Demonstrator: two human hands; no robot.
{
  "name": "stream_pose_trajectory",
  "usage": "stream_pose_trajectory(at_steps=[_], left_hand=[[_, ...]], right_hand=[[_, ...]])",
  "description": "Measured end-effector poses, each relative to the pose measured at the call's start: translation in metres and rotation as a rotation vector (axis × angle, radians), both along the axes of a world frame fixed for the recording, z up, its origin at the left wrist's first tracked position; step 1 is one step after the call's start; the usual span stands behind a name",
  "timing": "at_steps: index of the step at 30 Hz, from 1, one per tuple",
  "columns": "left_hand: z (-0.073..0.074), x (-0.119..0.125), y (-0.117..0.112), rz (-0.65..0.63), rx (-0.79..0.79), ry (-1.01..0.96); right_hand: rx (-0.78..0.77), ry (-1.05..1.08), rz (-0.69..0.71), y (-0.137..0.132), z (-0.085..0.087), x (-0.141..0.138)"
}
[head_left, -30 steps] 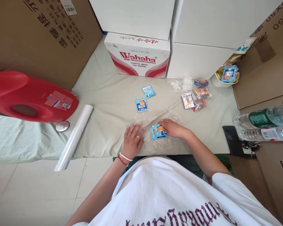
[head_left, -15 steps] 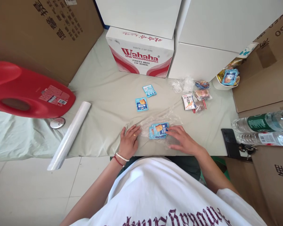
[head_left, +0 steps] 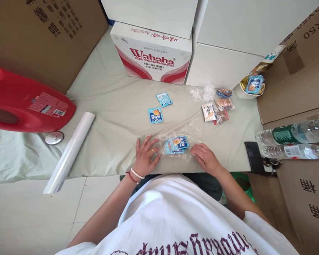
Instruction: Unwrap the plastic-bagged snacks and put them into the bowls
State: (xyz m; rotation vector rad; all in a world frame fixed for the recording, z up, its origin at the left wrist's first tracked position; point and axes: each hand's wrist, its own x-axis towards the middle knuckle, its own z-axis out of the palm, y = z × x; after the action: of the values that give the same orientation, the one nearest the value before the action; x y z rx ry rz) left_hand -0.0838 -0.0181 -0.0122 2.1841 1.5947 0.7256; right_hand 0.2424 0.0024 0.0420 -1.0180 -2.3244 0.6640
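Observation:
A sheet of clear plastic film (head_left: 195,133) lies crumpled on the cloth-covered table near its front edge. Several blue snack packets (head_left: 176,144) overlap on top of the film. My left hand (head_left: 146,154), with a ring and bracelets, rests at the film's left edge, fingers spread and thumb out. At the right edge my right hand (head_left: 206,158) has its fingers pressed together on the film, clear of the packets. Farther back lie two loose blue packets, one face up (head_left: 155,115) and one turned over (head_left: 164,99).
A film roll (head_left: 70,152) lies at left beside a red jug (head_left: 42,102) and a round tin (head_left: 54,137). Small wrapped snacks (head_left: 222,103) sit back right, near a white tub (head_left: 246,95). Bottles (head_left: 295,152) and a black phone (head_left: 253,156) are at right. A Wahaba-style water carton (head_left: 154,56) stands behind.
My right hand has come off the packets, moved right to the film's edge and closed its fingers. The left hand's fingers have bent and lifted slightly. The camera view has shifted a little.

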Motion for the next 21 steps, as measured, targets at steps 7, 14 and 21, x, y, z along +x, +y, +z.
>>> stream_pose_trajectory(at_steps=[7, 14, 21], left_hand=[[0.007, 0.006, 0.009, 0.063, -0.095, -0.124], [-0.01, -0.01, 0.005, 0.219, -0.109, -0.249], [0.004, 0.004, -0.005, 0.137, -0.038, -0.034]], right_hand=[[-0.096, -0.183, 0.04, 0.044, 0.007, -0.013], [-0.309, -0.139, 0.09, 0.068, 0.002, -0.023], [-0.269, -0.323, -0.034, 0.085, 0.008, -0.04]])
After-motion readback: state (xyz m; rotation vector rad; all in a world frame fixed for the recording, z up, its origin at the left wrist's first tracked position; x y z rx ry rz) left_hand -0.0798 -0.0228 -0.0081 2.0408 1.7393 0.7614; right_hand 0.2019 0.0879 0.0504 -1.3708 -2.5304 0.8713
